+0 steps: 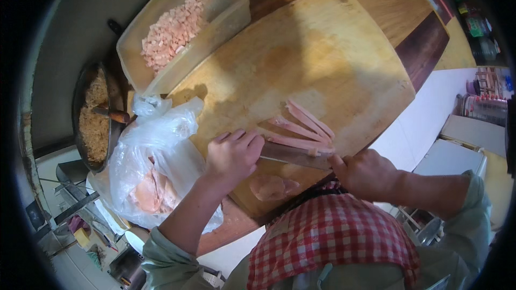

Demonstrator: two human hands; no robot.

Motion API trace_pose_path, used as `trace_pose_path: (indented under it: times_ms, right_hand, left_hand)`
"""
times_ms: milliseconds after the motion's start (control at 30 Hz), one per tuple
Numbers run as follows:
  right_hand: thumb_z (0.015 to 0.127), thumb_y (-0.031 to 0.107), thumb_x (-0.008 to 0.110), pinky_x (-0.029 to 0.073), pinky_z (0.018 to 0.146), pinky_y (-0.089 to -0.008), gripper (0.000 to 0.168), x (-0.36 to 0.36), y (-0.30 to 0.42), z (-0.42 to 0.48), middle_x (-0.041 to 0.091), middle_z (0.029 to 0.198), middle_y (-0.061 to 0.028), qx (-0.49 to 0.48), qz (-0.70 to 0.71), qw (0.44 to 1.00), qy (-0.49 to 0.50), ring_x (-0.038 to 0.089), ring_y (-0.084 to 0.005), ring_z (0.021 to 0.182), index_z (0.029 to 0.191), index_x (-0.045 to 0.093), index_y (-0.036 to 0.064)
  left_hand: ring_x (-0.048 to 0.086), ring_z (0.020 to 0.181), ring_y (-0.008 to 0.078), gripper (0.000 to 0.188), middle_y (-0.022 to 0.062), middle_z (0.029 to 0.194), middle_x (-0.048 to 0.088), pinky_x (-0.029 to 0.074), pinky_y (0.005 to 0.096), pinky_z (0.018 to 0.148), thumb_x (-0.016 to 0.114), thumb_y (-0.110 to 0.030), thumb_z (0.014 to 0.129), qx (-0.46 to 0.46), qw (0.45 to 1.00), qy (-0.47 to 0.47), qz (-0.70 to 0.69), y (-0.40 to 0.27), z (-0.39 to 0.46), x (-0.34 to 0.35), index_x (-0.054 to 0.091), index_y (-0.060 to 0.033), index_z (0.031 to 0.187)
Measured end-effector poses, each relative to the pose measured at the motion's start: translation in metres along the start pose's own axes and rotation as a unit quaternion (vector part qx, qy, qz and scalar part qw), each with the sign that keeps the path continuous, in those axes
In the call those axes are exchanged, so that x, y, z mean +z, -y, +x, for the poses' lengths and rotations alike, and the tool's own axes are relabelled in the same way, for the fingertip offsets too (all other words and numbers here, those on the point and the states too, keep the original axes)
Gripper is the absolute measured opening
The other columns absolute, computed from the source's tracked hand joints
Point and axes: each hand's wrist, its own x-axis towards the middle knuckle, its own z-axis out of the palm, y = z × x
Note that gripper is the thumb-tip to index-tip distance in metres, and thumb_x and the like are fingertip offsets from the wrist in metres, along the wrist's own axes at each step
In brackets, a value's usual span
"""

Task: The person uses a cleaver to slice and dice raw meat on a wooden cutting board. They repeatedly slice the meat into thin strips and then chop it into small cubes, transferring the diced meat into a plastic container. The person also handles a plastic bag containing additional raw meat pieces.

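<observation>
My right hand grips the handle end of a wide-bladed kitchen knife. At the blade's other end my left hand is curled over the metal; its fingertips are hidden. The blade lies low over a wooden cutting board. Several long strips of pale pink raw meat fan out just beyond the blade, joined or bunched at their right ends. A small bit of meat sticks to the blade. Nearer my body, a raw meat piece rests on the board.
A plastic tub of diced pink meat stands at the board's upper left. Below it sits a clear plastic bag with raw meat inside. Further left, a dark pan holds brown crumbly food and a wooden-handled utensil.
</observation>
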Motion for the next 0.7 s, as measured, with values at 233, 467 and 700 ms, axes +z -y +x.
trace_pose_path:
  times_ms: [233, 467, 700]
  right_hand:
    - [0.092, 0.013, 0.055, 0.05, 0.049, -0.0435, 0.039, 0.031, -0.042, 0.017, 0.06, 0.063, -0.0144, -0.013, -0.056, 0.997, -0.046, 0.065, -0.0337, 0.059, 0.122, 0.045, -0.01]
    - [0.097, 0.022, 0.05, 0.05, 0.059, -0.0497, 0.032, 0.031, -0.033, 0.009, 0.061, 0.068, -0.0228, 0.067, 0.036, 0.992, -0.106, 0.063, -0.0409, 0.066, 0.119, 0.048, -0.001]
    - [0.097, 0.024, 0.051, 0.047, 0.063, -0.0528, 0.027, 0.047, -0.026, 0.016, 0.061, 0.068, -0.0229, 0.092, 0.118, 0.965, -0.215, 0.061, -0.0442, 0.067, 0.109, 0.051, -0.001]
  left_hand:
    - [0.062, 0.085, 0.0202, 0.021, 0.0012, 0.085, 0.06, 0.053, 0.0353, 0.068, 0.071, -0.015, 0.069, -0.009, 0.994, 0.057, 0.09, -0.002, 0.02, -0.012, 0.061, -0.0119, 0.087]
    - [0.054, 0.11, 0.0323, 0.035, 0.0102, 0.111, 0.057, 0.05, 0.0432, 0.088, 0.073, -0.019, 0.073, -0.045, 0.978, -0.178, 0.097, -0.062, -0.004, -0.023, 0.064, -0.0078, 0.104]
    - [0.053, 0.11, 0.0329, 0.04, 0.0144, 0.12, 0.05, 0.05, 0.0431, 0.088, 0.078, -0.02, 0.068, -0.125, 0.992, -0.03, 0.012, -0.095, -0.039, 0.06, 0.063, -0.0044, 0.101]
